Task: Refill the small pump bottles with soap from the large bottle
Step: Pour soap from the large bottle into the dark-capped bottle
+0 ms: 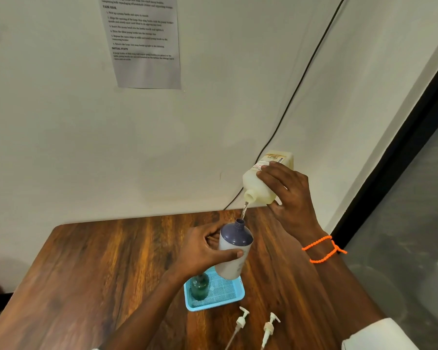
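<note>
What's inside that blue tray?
A green bottle stands in the blue tray. The left hand and its purple-topped bottle hide the tray's far edge.

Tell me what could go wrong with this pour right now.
The soap stream falls through open air from the large bottle into the purple bottle's narrow neck, so a small wobble of the right hand could spill it on the wooden table. The left hand holds the bottle lifted and tilted. Its opaque body hides the level, so overfilling is possible.

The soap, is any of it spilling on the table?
No spill shows. The stream runs from the large bottle straight into the purple-topped bottle. The table looks dry.
</note>
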